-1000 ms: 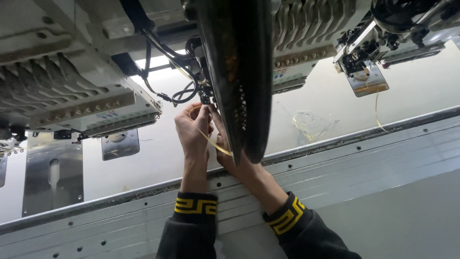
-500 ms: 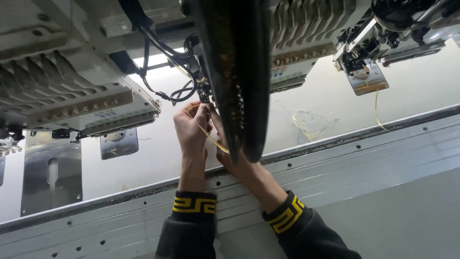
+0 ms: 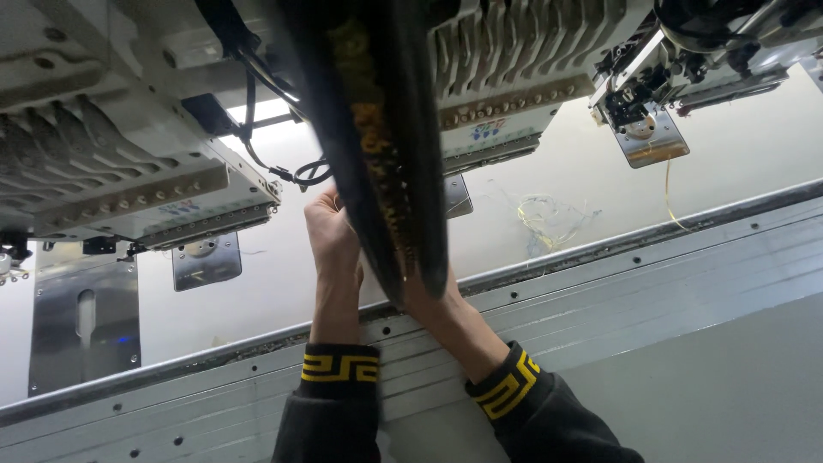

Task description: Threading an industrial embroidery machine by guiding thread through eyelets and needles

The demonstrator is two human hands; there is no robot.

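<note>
Hands: left hand [image 3: 333, 233] curled beside black fabric [image 3: 390, 146]; right hand hidden, grip unclear.

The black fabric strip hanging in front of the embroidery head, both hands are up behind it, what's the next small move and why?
Probably ease the black fabric strip aside. It hangs across the view and hides the right hand almost entirely, along with part of the left hand, so the spot under the embroidery head where the fingers work cannot be seen.
</note>
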